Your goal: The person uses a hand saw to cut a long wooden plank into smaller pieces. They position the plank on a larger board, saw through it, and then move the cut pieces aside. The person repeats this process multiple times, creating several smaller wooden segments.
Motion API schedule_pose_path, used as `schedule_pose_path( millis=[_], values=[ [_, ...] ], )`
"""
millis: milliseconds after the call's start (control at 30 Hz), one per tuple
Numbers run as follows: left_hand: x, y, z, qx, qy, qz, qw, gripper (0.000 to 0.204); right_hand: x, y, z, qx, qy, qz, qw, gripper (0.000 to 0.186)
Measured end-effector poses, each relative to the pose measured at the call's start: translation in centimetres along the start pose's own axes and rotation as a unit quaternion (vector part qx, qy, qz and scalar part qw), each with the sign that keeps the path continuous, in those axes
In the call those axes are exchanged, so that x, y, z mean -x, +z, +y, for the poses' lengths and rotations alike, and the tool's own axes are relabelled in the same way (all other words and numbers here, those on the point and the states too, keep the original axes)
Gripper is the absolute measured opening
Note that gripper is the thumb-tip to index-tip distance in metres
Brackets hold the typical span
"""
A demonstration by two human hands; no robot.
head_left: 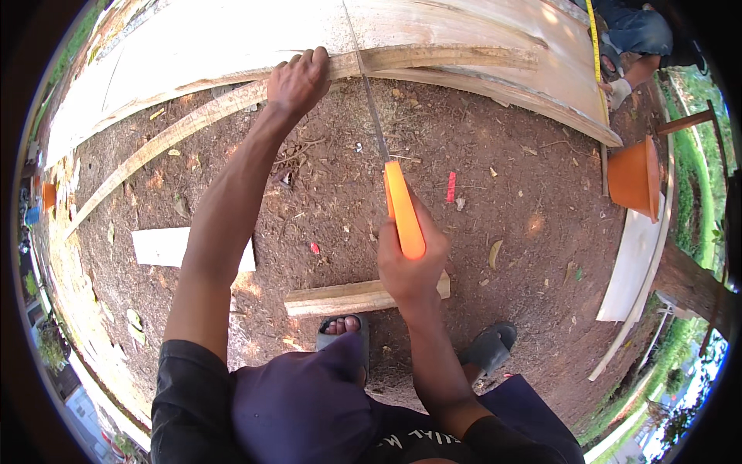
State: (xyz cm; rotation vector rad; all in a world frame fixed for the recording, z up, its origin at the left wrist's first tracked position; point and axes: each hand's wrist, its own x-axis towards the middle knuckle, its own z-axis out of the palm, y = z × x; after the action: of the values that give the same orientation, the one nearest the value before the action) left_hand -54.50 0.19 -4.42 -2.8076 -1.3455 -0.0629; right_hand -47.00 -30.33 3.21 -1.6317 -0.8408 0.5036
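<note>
My left hand [297, 83] grips a long, narrow wooden strip [162, 143] lying over the front of wide pale boards [193, 35]. In my right hand [410, 267] is a hand saw's orange handle [403, 209]. Its thin blade [372, 108] extends up across the strip just right of my left fingers. A short wood offcut [325, 300] lies on the dirt near my feet.
At the upper right another person [641, 35] crouches beside a yellow measuring tape [596, 46]. An orange bucket [630, 174] sits below them, with a pale plank [622, 274] beside it. A white panel [158, 247] lies on the left ground, and a tree trunk [692, 282] is at right.
</note>
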Motion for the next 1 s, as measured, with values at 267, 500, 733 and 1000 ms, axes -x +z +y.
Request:
schedule_pose_path(
  millis=[267,500,733,1000],
  values=[
    [-0.3,0.1,0.1,-0.007,0.001,-0.024,1.000,0.008,-8.3,3.2,-1.4,0.058,0.026,-0.074,0.995,0.047],
    [0.4,-0.3,-0.6,0.005,0.013,0.041,0.999,0.008,-5.3,3.0,-0.6,0.050,-0.017,-0.044,0.998,0.041],
    [-0.3,-0.2,0.1,0.015,0.013,-0.007,1.000,0.013,-7.6,3.3,-0.2,0.041,0.002,-0.054,0.998,0.041],
    [-1.1,-0.1,-0.7,0.004,0.065,0.061,0.996,0.015,-9.6,5.7,-0.4,0.075,-0.024,-0.038,0.996,0.032]
  ],
)
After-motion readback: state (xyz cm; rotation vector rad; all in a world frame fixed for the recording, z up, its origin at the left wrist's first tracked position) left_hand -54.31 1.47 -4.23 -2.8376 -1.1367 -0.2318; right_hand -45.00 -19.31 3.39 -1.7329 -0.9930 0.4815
